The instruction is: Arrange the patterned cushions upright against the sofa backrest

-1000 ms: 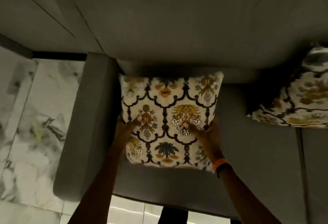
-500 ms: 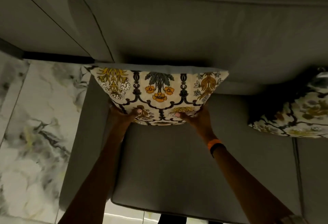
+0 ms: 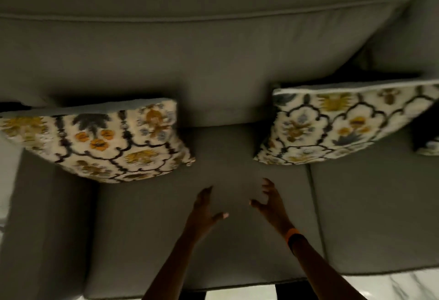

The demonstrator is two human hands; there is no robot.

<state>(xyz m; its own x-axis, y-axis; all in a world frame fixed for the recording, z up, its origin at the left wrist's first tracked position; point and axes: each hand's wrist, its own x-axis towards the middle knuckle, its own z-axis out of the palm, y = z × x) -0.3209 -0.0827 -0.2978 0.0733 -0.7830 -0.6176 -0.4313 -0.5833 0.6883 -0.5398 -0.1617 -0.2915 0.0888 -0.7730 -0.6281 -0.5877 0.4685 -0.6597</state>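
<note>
- Grey sofa seat (image 3: pixel 213 240), split by a seam right of centre
- Left patterned cushion (image 3: pixel 99 143) stands on the seat, leaning back on the sofa backrest (image 3: pixel 213 62), beside the armrest (image 3: pixel 45 228)
- Right patterned cushion (image 3: pixel 344 126) leans on the same backrest, straddling the seam, well apart from the left one

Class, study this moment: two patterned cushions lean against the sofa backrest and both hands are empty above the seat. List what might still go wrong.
1. The left cushion leans with its lower edge well out on the seat; it might slide flat.
2. The right cushion tilts the same way and may slump.
3. The left hand and right hand, both open and holding nothing, could knock either cushion if they reach carelessly.
</note>
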